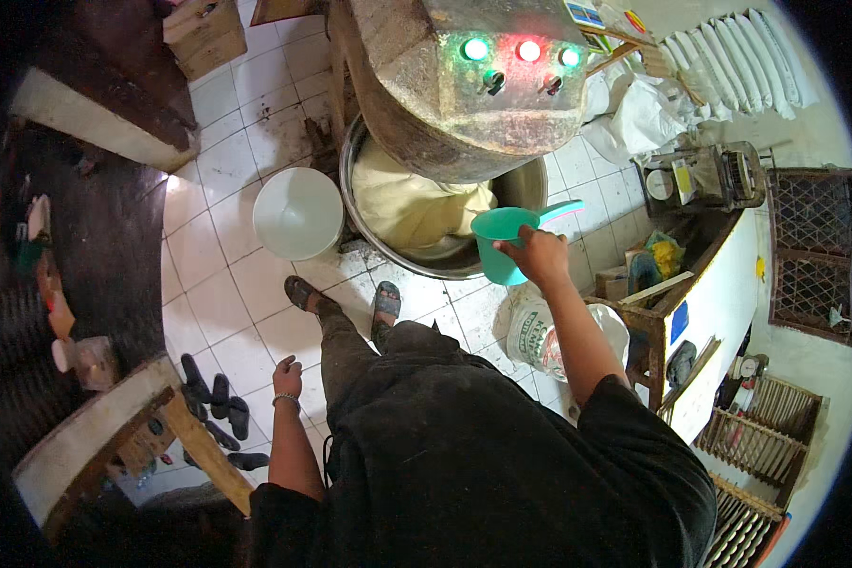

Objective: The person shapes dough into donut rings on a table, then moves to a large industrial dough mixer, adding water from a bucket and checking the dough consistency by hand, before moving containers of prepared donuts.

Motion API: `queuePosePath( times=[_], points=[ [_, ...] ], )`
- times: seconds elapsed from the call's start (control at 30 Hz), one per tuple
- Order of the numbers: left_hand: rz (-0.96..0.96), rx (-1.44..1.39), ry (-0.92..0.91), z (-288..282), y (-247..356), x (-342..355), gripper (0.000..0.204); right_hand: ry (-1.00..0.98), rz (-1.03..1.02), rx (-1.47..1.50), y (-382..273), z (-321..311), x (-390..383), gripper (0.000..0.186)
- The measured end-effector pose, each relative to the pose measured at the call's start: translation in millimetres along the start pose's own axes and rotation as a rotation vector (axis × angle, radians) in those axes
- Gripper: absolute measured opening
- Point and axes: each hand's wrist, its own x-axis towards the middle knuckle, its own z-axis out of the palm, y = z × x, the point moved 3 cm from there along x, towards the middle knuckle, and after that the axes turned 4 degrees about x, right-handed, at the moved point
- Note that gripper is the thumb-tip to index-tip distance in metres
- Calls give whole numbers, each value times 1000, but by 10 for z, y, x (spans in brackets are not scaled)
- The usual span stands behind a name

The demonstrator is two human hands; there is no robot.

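The right hand (540,257) is clamped on a teal plastic dipper (502,254), its fingers closed near where the handle meets the cup. The dipper is at the near right rim of a large metal mixing bowl (532,189); its contents cannot be made out. Pale dough (407,201) fills the bowl's left side, beneath a worn mixer housing (473,123) with lit lamps. The left hand (287,381) hangs low, fingers loosely apart, holding nothing visible. A white bucket (298,213) stands left of the bowl on the tiled floor (222,279).

The step in hand appears to be tending the dough with the dipper; the next move probably calls for a controlled tilt, with fingers clear of the mixer.
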Motion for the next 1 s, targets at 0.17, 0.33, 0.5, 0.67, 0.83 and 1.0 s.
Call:
queuePosePath(
  times=[0.17,0.33,0.5,0.67,0.83,1.0],
  points=[
    [-42,9,-1,-33,-73,-25,40,67,89,128,238,98,-378,64],
    [-75,25,-18,46,-129,-40,40,128,134,178,435,36,-810,60],
    [-69,36,-47,154,-97,16,39,36,168,127,496,-64,-864,64],
    [72,77,-30,71,-132,194,39,-54,95,37,292,-26,-368,66],
    [62,-3,-24,-36,13,14,38,-17,60,-16,63,-110,-49,67],
    [-29,8,5,-57,-320,-123,41,15,96,-4,145,-75,-171,69]
  ],
)
